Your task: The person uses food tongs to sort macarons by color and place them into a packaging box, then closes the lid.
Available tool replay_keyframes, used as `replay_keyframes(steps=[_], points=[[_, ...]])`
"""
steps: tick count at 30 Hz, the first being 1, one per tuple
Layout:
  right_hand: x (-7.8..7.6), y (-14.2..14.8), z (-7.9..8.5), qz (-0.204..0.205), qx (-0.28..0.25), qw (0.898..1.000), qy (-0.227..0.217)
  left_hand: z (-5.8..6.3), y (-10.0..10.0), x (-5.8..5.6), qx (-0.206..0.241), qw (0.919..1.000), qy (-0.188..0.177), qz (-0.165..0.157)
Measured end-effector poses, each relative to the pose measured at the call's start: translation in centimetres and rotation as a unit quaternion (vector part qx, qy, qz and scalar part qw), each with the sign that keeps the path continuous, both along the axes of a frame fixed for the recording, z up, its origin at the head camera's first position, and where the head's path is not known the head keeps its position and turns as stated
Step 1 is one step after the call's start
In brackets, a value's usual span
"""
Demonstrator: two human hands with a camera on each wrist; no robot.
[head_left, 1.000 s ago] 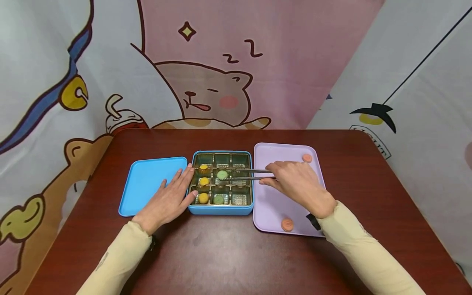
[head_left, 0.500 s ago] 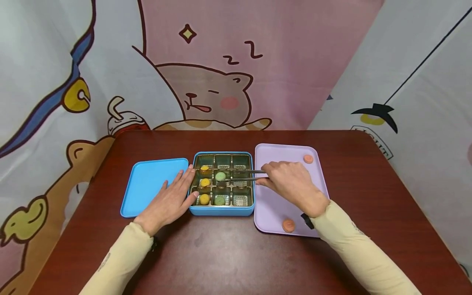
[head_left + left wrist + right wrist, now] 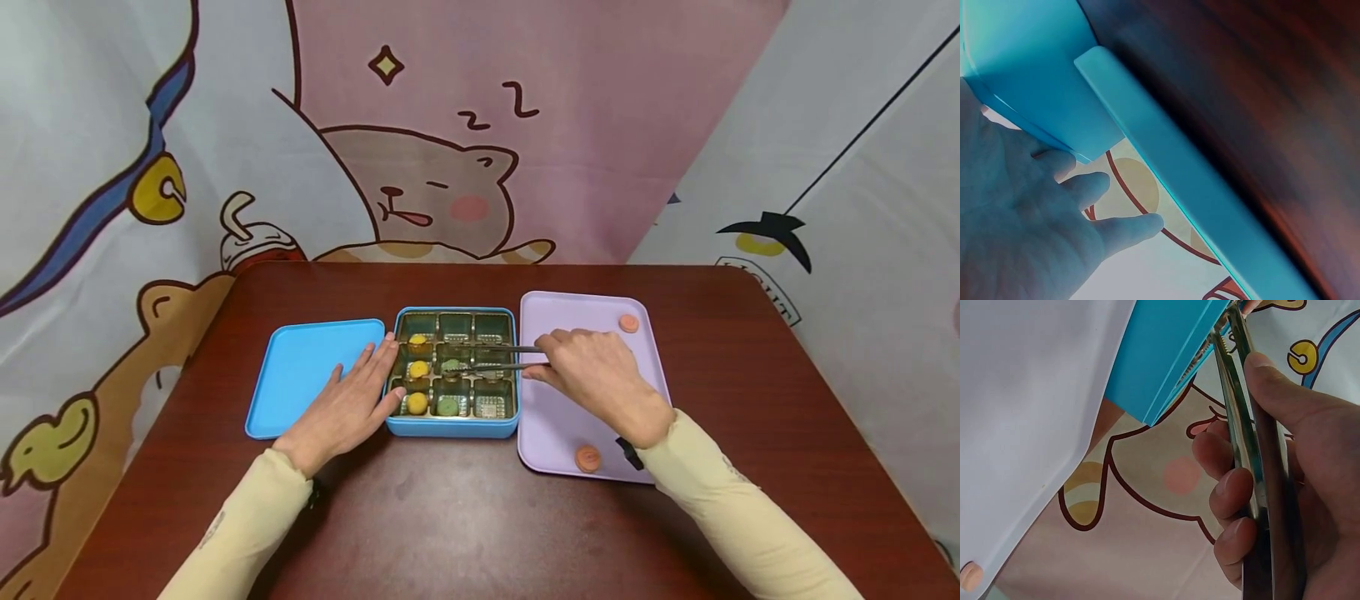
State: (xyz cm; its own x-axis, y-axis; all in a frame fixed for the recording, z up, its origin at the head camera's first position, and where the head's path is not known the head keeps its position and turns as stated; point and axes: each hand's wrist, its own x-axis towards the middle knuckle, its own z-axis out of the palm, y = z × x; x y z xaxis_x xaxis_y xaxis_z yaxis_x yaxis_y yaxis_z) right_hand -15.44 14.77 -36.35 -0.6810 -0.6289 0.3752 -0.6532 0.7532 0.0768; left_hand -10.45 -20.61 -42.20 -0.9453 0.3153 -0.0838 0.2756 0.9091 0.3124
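My right hand (image 3: 600,375) grips metal tongs (image 3: 1263,450), thumb on one arm and fingers curled round the other. In the head view the tongs reach left into the blue box (image 3: 452,428), their tips apart at the middle compartment. A small round green sweet (image 3: 452,367) lies there right by the lower tip. Another green sweet (image 3: 447,407) sits in the front middle compartment. Down the left column are yellow sweets (image 3: 419,369), one per compartment. My left hand (image 3: 341,408) lies with fingers extended, its fingertips and thumb against the box's left edge.
A blue lid (image 3: 300,367) lies left of the box, partly under my left hand in the head view. Close on the box's right stands a lilac tray (image 3: 547,433), with one orange sweet (image 3: 628,322) at the back and another orange sweet (image 3: 588,458) near the front.
The green sweet at the tongs' tips has gone down into the middle compartment, and the tips now stand apart around it. My left hand has stayed at the box's edge.
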Motion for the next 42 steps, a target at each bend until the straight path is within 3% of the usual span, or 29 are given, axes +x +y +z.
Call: replay_keyframes(steps=[10,25,42], points=[[0.5,1.8,0.5,-0.007,-0.022,1.000,0.001,0.0,0.0,-0.1,0.000,1.0000,-0.002,-0.003],[3.5,10.5,2.1,-0.093,-0.077,0.993,-0.013,0.1,0.1,-0.2,0.005,1.0000,-0.003,-0.002],[7.4,20.1,1.2,-0.170,-0.051,0.978,-0.111,-0.1,0.0,0.0,0.017,0.9998,-0.010,-0.003]])
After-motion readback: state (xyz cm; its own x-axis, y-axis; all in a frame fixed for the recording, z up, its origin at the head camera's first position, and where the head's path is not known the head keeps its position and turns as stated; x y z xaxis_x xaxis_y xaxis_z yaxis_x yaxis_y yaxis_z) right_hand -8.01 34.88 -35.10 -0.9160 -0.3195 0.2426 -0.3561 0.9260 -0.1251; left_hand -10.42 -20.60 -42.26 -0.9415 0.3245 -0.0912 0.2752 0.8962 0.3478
